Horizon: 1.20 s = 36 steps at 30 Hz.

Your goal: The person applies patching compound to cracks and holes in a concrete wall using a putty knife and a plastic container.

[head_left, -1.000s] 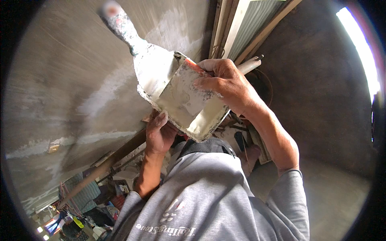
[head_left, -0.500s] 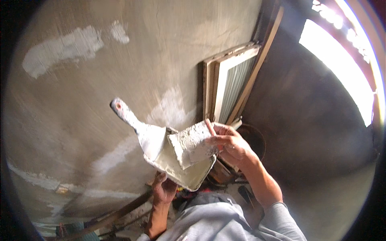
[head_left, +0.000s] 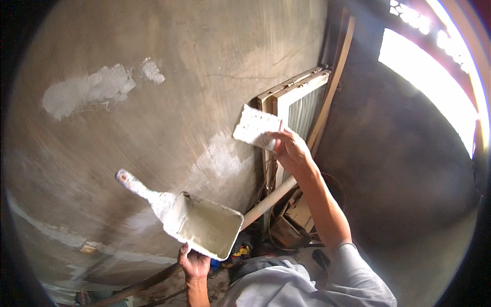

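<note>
1. The person's left hand (head_left: 194, 263) bears a rectangular tray (head_left: 241, 223) in front of the body, the thumb against its near side and the other fingers mostly hidden beneath; the hand is closed about the tray's lower edge.

2. Inside the tray, a pale, creamy layer coats the floor and walls. A broad-bladed putty knife (head_left: 159, 203) rests at its left end, the blade within and the smeared handle jutting out toward the upper left.

3. Higher up and to the right, the person's right hand (head_left: 290, 148) pinches a flat rectangular spreader (head_left: 254, 127) by its right edge, thumb and fingers clamped on it. Whitish paste covers the face in view. The spreader is well apart from the tray; whether it touches the wall (head_left: 169, 117) cannot be told.

4. White patches mark the grey wall: a long one (head_left: 89, 92) at upper left, a small one (head_left: 152, 71) just beside it, and another (head_left: 220, 159) below the spreader.

5. Behind the right hand, a framed ribbed panel (head_left: 306, 110) leans near the corner next to a wooden plank (head_left: 335, 77), while a pole (head_left: 270, 200) slants below. Bright light fills an opening (head_left: 427, 82) at right.
</note>
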Tool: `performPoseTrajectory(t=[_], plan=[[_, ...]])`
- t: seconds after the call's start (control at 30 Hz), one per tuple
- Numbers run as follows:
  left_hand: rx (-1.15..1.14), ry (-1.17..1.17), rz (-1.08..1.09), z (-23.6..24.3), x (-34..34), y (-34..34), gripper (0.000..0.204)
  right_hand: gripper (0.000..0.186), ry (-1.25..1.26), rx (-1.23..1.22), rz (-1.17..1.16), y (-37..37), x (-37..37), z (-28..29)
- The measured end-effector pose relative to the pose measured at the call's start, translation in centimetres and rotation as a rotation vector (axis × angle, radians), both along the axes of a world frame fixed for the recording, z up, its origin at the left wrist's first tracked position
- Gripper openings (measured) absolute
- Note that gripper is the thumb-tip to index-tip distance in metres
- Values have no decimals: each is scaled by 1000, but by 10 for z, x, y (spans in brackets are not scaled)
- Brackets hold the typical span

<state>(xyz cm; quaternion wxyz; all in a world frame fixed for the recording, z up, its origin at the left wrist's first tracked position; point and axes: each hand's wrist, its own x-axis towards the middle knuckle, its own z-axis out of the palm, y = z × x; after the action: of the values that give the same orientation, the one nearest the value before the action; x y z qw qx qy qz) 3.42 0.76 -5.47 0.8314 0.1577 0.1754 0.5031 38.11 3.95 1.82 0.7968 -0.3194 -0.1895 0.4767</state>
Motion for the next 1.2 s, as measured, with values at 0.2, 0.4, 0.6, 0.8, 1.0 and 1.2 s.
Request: performPoseTrajectory(t=[0.2,0.4,0.6,0.8,1.0,1.2], plan=[[-17,49,239,5,-22,-17,51,17,-575,-65,-419,85,42,-16],[49,101,348,-13,-29,-17,57,22,-677,-146,-966,143,54,11],[-72,337,434,27,-2,-26,64,28,-1280,-443,-1099,195,14,34],[-192,431,566,36,5,-25,60,34,-1303,-285,-981,175,-28,19],[8,-36,341,-1,-20,-15,58,15,-591,-140,-951,126,34,-20],[139,15,225,3,-20,-18,59,11,-297,-308,-793,146,52,-33]])
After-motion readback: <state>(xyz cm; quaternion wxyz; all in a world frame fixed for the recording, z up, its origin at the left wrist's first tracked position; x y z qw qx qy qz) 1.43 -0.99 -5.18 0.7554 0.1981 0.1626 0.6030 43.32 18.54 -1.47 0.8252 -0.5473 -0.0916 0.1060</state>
